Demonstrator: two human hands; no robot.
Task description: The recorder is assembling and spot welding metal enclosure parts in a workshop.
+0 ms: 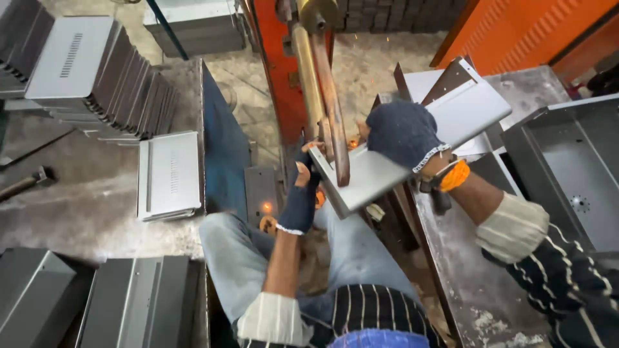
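Seated person, head view looking down over lap. Both hands in dark blue knit gloves.

Right hand (405, 133): closed over the upper face of a grey sheet-metal panel (412, 145), fingers curled around its far edge, gripping it. An orange band sits on the wrist just behind the glove cuff.

Left hand (301, 196): raised below the panel's low corner, fingers wrapped shut at that corner, pinching the panel edge; exact finger contact is partly hidden by the machine arms.

The panel is flat and rectangular with a folded lip. Its long axis runs diagonally, from the low end by the left hand up and away to the high end beyond the right hand. It is tilted, broad face upward.

Two machine arms (322, 96), one brass-coloured and one rusty brown, come down from above between the hands; their tips meet the panel near its low edge, just beside the left hand. Small orange sparks (265, 207) glow just left of the left hand.

Left of the left hand, well apart: a single panel lying flat (169, 175), and beyond it a leaning stack of panels (103, 74). Right of the right hand: a grey metal tray (567, 167) on a worn bench (471, 283).
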